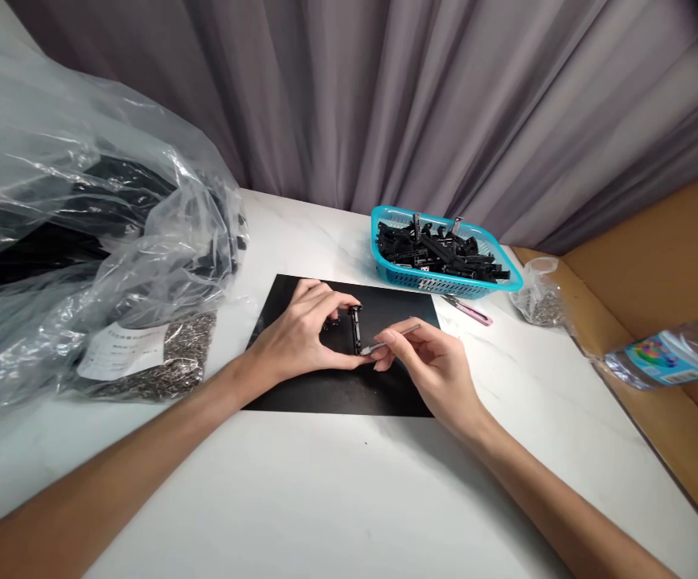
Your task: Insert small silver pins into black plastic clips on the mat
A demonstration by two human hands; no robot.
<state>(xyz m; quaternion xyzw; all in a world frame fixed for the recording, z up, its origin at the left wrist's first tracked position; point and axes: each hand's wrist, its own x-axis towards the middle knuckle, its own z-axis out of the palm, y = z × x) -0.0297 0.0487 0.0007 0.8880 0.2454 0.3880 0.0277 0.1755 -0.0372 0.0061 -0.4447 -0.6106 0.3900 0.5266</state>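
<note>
My left hand [309,330] grips a narrow black plastic part [356,328] by its two ends, thumb below and fingers above, so it stands upright over the black mat [325,394]. Between the thumb and fingers of my right hand [430,362] is a thin grey metal strip [379,346], slanting up to the right. Its lower left end meets the bottom of the black part, near my left thumb tip; whether it goes into the part I cannot tell. Small bits lie on the mat behind my left hand.
A blue basket [451,287] heaped with black parts stands behind the mat, a pink-handled cutter [470,310] before it. Left are a bag of metal pieces [186,354] and a large plastic bag [162,177]. Right are a small bag [540,301] and a bottle [668,358] by cardboard [663,241].
</note>
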